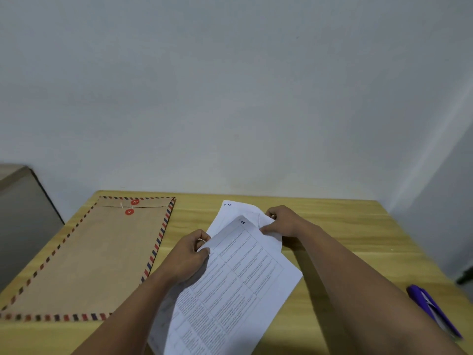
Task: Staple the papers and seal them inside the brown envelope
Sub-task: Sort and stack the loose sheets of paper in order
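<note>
Judging by how things lie, the job is at its very start: the sheets are being gathered and squared, nothing is stapled, and nothing is in the envelope.

Nearest, the papers (230, 285) run from the table's (332, 226) near edge toward its middle, printed side up, loose and fanned, with a second sheet poking out beyond the top one at the far end. No staple shows on any visible corner.

The left hand (189, 254) pinches the left edge of the top sheet, fingers curled around it. The right hand (281, 221) grips the far right corner of the sheets, thumb and fingers closed on the paper, which crumples a little there.

At the table's near right corner lies a purple stapler (435, 311), well apart from both hands and untouched.

Along the left side the brown envelope (89, 252) lies flat, its striped border reaching from the near edge to the far left corner. Its flap, at the far end, appears folded down, with a string at the two red buttons (132, 207), so it will likely need opening first.

Left to do, then: align the sheets, staple them, open the envelope, slide them in, and wind the string shut.
</note>
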Available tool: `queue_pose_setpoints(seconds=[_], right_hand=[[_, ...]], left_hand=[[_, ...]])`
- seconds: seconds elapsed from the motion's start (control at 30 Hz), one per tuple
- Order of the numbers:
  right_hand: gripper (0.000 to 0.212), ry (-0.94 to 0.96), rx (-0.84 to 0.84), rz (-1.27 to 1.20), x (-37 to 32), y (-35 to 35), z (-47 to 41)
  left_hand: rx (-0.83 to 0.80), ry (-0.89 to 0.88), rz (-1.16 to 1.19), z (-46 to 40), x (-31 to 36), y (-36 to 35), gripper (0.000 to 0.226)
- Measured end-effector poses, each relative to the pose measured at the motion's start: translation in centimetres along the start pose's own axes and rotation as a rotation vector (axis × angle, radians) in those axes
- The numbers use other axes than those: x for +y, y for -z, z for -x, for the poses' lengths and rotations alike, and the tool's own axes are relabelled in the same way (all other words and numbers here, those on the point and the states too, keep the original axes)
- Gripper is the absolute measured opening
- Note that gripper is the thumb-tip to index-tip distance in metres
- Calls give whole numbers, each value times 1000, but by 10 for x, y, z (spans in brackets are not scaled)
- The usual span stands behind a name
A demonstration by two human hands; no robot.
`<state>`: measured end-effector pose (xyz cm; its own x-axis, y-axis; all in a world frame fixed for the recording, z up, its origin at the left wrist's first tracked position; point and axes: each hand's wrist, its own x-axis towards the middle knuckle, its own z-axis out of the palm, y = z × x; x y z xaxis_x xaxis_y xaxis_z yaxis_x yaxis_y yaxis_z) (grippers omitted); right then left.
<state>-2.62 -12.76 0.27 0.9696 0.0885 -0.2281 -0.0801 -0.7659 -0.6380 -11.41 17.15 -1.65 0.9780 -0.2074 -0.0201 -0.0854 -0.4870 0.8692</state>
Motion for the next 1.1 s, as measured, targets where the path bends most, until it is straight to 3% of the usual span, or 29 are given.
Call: queue_pose_setpoints(seconds=[0.1, 0.2, 0.43, 0.63, 0.83, 1.1], right_hand=[[30, 12, 82, -192, 2, 7, 20], [12, 19, 114, -382, -3, 23, 44], [32, 32, -46, -688, -27, 66, 98], [47, 157, -131, -890, -43, 89, 132], [43, 196, -110, -871, -52, 107, 156], [20, 258, 152, -687, -71, 130, 174]], left_hand=[[18, -2, 10, 4, 7, -1, 9], [60, -21, 25, 9, 21, 2, 11], [169, -140, 62, 28, 76, 17, 13], [225, -125, 173, 40, 114, 23, 11], [258, -114, 142, 38, 132, 25, 15], [236, -140, 122, 38, 142, 28, 16]])
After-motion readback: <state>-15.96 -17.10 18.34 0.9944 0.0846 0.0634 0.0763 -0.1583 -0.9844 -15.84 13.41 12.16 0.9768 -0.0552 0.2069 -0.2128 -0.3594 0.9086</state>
